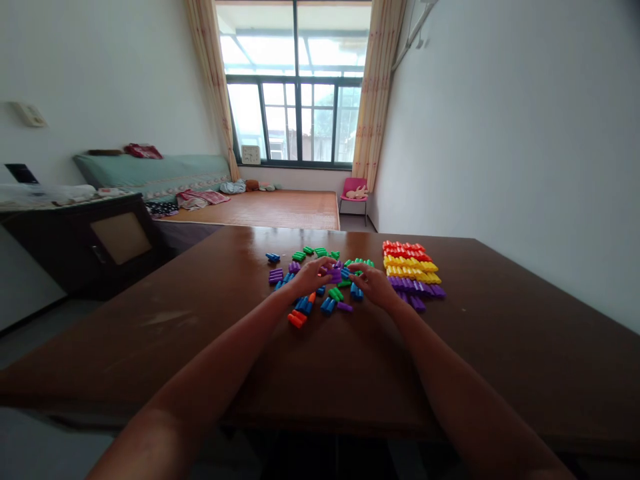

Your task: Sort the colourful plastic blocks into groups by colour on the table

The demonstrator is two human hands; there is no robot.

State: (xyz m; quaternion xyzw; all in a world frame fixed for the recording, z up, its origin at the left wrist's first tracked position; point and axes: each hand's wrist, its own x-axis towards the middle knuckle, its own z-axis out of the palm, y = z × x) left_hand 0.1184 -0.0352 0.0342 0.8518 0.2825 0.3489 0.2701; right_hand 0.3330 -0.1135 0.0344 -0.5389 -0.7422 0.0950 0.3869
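Observation:
Over the middle of the pile, my left hand (pixel 311 277) pinches a purple plastic block (pixel 334 275) made of joined tube shapes. Just to its right, my right hand (pixel 373 284) has thumb and fingertips closed around the end of a blue block (pixel 345 273). The two pieces are close together; whether they touch I cannot tell. Loose blocks lie around both hands: a green block (pixel 335 294), a blue block (pixel 328 305), a purple block (pixel 345 307) and an orange-red block (pixel 297 320) among them. My fingers hide part of the pile.
Right of the pile, long joined rows lie side by side: red rows (pixel 406 251), yellow rows (pixel 412 269) and purple rows (pixel 417 287). All rest on a brown table (pixel 200 347). Beyond it stand a bed (pixel 280 208), a pink chair (pixel 354 187) and a dark cabinet (pixel 75 233).

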